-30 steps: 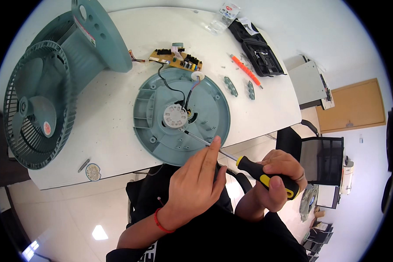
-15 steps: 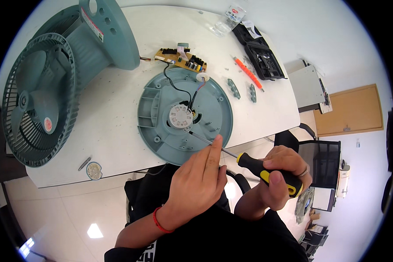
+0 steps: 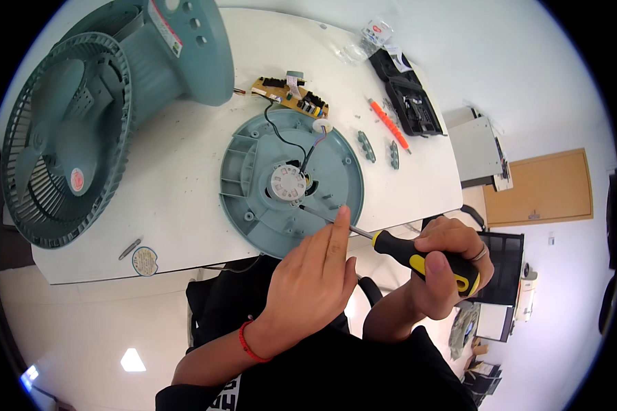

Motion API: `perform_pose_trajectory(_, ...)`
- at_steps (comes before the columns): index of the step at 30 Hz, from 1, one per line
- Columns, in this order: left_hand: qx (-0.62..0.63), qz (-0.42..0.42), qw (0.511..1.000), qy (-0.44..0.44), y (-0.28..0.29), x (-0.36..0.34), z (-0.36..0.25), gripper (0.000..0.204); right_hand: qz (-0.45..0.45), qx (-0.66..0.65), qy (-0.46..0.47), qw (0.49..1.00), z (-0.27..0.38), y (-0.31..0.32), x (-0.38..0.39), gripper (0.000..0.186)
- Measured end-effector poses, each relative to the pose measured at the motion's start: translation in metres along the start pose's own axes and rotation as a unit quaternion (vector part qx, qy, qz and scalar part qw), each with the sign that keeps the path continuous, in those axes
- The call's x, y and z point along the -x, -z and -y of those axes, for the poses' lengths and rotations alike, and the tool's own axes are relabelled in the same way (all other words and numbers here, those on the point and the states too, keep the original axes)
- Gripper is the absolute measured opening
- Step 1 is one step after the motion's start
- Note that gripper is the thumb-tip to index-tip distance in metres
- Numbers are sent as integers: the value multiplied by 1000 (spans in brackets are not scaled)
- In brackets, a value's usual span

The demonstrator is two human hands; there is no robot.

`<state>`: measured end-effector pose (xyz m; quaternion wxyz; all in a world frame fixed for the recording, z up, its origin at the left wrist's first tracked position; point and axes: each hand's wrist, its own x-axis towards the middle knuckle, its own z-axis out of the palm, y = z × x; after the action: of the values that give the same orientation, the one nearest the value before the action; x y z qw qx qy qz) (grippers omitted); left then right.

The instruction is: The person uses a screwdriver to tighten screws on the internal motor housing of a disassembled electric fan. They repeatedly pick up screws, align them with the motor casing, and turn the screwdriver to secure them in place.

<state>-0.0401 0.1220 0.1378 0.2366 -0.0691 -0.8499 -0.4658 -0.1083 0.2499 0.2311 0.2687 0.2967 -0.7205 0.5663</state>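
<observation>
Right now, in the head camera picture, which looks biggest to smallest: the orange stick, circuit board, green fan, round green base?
Largest to smallest:
1. Green fan
2. Round green base, though fingers hide part of its edge
3. Circuit board
4. Orange stick

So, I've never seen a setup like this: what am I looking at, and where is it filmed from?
There is no robot here. A person works bare-handed, seen from the left of two wide fisheye cameras worn on the head, so straight edges bend.

The right hand grips a black-and-yellow screwdriver. Its tip reaches a round green plate, beside a pale round part. The left hand, fingers extended, covers part of the shaft; whether it touches is unclear.

On the white table also lie a green fan, a circuit board, an orange tool and an open black case.
</observation>
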Motion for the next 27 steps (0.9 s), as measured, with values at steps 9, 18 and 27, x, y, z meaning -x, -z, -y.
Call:
perform_pose_trajectory(9,-12,-40,999,-11,-3,-2,0,72,35,10,-2,999,0,0,-11,22)
perform_pose_trajectory(18,-41,-59,997,-24,-1,-4,0,68,32,-2,23,999,-1,-3,-16,21)
perform_pose_trajectory(27,-29,-147,987,51,17,4,40,39,19,34,28,999,-2,2,-17,20)
